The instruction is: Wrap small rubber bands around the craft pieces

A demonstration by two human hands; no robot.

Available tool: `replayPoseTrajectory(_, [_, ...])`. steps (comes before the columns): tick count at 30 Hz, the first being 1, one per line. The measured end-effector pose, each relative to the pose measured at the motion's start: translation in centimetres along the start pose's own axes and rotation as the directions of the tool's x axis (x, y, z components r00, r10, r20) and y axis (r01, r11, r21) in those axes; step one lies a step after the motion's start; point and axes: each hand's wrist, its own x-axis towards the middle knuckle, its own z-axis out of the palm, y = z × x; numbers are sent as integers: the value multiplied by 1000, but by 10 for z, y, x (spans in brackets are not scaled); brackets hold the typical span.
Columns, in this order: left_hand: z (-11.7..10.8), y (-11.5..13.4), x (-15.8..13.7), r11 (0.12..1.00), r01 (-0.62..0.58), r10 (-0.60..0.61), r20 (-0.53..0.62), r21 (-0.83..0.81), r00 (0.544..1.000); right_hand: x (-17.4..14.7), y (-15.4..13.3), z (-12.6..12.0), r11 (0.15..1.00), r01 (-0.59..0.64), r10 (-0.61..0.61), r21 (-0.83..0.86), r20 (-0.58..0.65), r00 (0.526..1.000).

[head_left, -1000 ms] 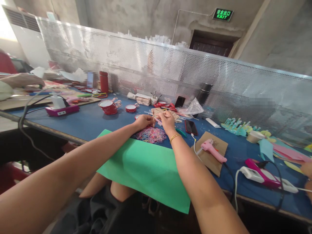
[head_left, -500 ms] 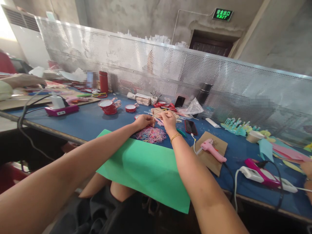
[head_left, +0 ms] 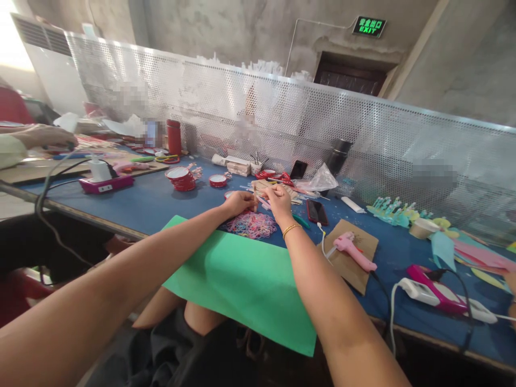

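Observation:
My left hand pinches a short flat wooden stick, which stands roughly upright at the fingertips. Just right of it, my right hand has its thumb and fingers pressed together; what they hold is too small to make out. Below both hands lies a tangled pile of thin pink, purple and blue strings. A green sheet reaches from the table's front edge over my lap, under my forearms. Behind my hands are several loose wooden sticks.
A pink glue gun rests on brown cardboard at the right, near a phone and a magenta power strip. Stacked red-rimmed discs stand left. Another person's hand works at far left; a perforated metal screen closes the back.
The whole view has shifted slightly. My hands stay close together in nearly the same place, with the stick still in my left fingers.

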Motion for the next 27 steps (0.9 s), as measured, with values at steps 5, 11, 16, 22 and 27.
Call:
replayPoseTrajectory(5, [-1, -2, 0, 1000, 10, -10, -21, 18, 1000, 1, 4, -1, 1000, 12, -12, 8, 4, 1000])
replayPoseTrajectory(11, [-2, -1, 0, 999, 47, -47, 7, 7, 999, 2, 5, -6, 999, 28, -27, 21, -56, 998])
replayPoseTrajectory(16, [-3, 1, -1, 999, 50, -50, 30, -19, 998, -4, -5, 0, 998, -7, 8, 69, -23, 1000])
replayPoseTrajectory(22, [-2, -1, 0, 995, 45, -43, 30, -85, 999, -6, -6, -2, 999, 17, -17, 44, 2, 1000])
replayPoseTrajectory(27, [-2, 2, 0, 996, 51, -48, 50, -66, 998, -6, -7, -2, 997, -5, 5, 78, -4, 1000])
